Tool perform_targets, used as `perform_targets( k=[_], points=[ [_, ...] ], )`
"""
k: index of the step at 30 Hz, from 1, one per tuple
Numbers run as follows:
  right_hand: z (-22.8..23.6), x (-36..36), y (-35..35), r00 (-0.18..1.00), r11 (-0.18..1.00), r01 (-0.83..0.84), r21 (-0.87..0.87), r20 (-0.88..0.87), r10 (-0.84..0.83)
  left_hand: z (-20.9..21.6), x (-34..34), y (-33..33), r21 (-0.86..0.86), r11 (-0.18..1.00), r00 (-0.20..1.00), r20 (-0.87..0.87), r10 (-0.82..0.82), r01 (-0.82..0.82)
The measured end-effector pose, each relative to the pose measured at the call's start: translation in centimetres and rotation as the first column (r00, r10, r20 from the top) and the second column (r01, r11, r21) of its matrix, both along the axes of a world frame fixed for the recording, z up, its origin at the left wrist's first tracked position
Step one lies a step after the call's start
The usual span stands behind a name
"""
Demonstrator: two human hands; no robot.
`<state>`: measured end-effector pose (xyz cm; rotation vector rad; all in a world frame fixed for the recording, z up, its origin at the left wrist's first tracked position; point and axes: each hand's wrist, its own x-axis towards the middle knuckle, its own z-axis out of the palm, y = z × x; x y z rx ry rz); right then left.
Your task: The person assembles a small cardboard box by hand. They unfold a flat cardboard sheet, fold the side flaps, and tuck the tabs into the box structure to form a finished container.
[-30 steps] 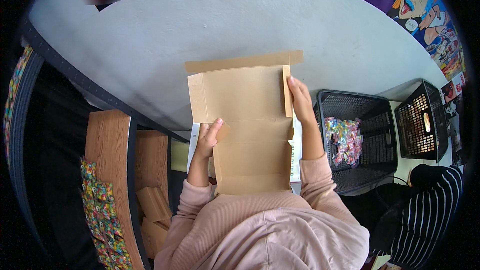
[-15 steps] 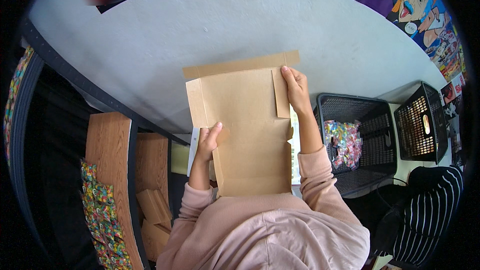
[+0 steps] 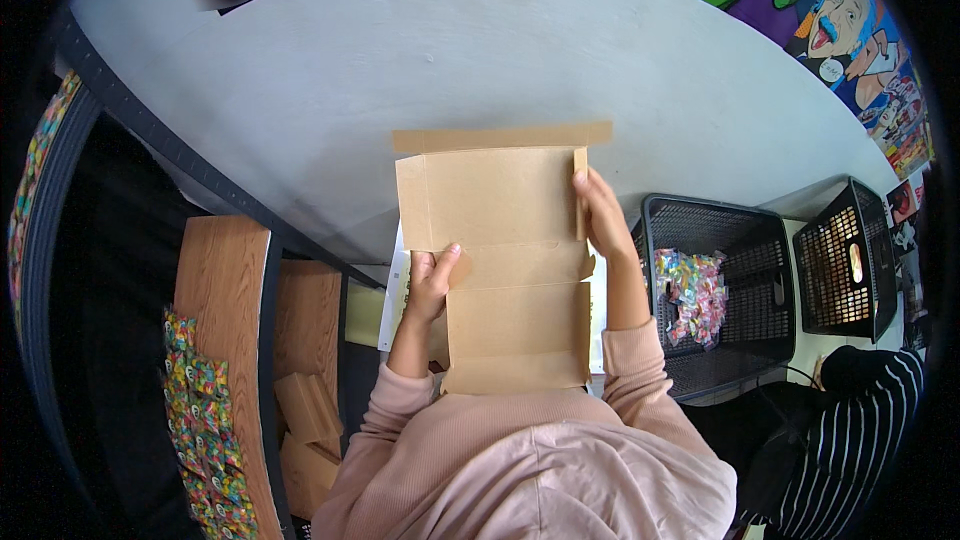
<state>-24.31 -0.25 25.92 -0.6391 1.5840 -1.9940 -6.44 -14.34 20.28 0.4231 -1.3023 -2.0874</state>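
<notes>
A brown cardboard box, unfolded with its lid raised toward the wall, is held up in front of my torso. My left hand grips its left edge near the middle fold, thumb on the inner face. At the lid's right side, my right hand is closed around the narrow side flap, which stands nearly edge-on. A long strip flap runs along the lid's far edge. The lower half, with low side walls, reaches down to my sweater. Some fingers of both hands are hidden behind the cardboard.
To the right, a black plastic basket holds wrapped candies; a smaller black basket sits beyond it. Wooden shelves stand at left, with colourful packets and folded cardboard. White sheets lie behind the box.
The lid's right side flap has turned from lying folded inward to nearly edge-on. My right hand has moved down along it. The box appears slightly farther right and straighter in view.
</notes>
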Motion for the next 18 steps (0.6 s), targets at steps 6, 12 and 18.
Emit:
perform_targets(
  k=[6,12,18],
  points=[
    [-0.8,1.1,0.1,1.000,1.000,0.012,0.008,0.010,-0.012,-0.2,-0.1,0.3,-0.022,1.000,0.999,-0.041,0.006,-0.007],
    [0.3,1.4,-0.3,0.995,0.996,0.071,0.056,-0.078,-0.067,-1.3,0.4,-1.0,-0.146,0.979,0.989,0.064,-0.132,0.140],
    [0.9,1.6,-0.4,0.991,0.996,0.078,0.036,-0.112,-0.074,2.3,0.0,-1.0,-0.377,0.923,0.993,-0.055,-0.109,0.080]
  ],
)
